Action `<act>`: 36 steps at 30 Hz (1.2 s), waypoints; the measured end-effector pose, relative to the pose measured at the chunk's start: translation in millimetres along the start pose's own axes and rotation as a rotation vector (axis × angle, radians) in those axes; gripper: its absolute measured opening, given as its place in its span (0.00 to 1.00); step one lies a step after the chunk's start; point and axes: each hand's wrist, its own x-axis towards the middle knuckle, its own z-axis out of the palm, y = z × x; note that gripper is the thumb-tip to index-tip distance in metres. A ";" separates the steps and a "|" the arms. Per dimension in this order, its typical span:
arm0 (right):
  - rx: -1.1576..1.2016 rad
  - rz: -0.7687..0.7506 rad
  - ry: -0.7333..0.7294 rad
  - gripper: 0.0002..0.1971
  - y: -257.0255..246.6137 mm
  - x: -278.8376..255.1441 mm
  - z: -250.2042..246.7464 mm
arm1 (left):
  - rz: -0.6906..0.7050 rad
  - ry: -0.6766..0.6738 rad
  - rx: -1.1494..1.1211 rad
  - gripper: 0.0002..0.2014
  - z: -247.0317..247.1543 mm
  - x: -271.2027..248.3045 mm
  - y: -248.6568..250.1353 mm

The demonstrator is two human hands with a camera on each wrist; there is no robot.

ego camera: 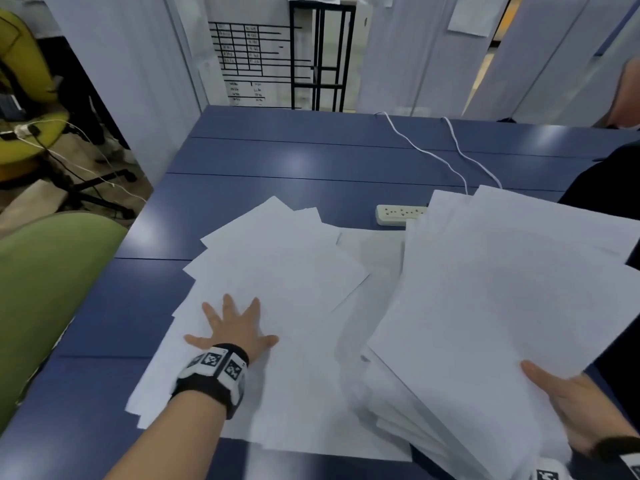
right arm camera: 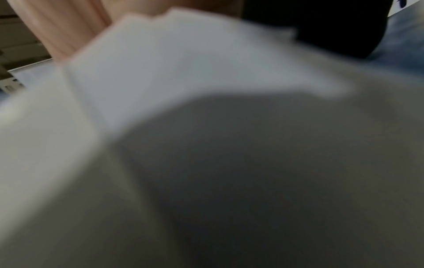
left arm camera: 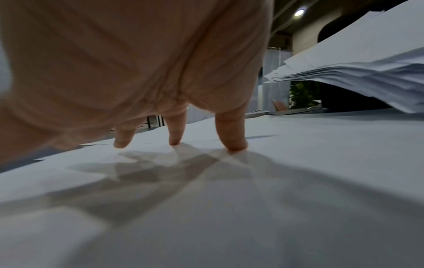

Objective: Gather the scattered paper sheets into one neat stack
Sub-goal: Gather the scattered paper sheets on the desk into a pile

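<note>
White paper sheets (ego camera: 284, 265) lie fanned out and overlapping on the blue table (ego camera: 311, 157). My left hand (ego camera: 235, 323) is spread flat on them, fingers straight, fingertips (left arm camera: 234, 145) pressing the top sheet (left arm camera: 229, 199). At the right, a thick uneven stack of sheets (ego camera: 502, 306) is lifted off the table and tilted. My right hand (ego camera: 571, 403) grips its near corner, thumb on top, fingers hidden underneath. From the left wrist view the raised stack (left arm camera: 367, 72) hangs at the upper right. The right wrist view is blurred, filled by paper (right arm camera: 183, 72).
A white power strip (ego camera: 398, 214) lies on the table behind the sheets, with two white cables (ego camera: 433, 154) running to the far edge. A green chair back (ego camera: 52, 289) stands at the table's left edge. Another person's dark sleeve (ego camera: 602, 181) is at the right.
</note>
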 end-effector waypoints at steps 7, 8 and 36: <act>0.056 0.047 0.006 0.31 2.9 -11.3 -5.8 | 0.103 0.021 -0.122 0.38 22.0 -21.1 63.8; 0.072 0.040 0.002 0.26 2.3 -13.9 -1.8 | 0.074 0.070 -0.159 0.36 19.6 -19.2 70.1; 0.098 0.096 0.104 0.32 7.2 -28.1 -14.6 | 0.160 -0.060 -0.402 0.34 -3.5 0.9 12.6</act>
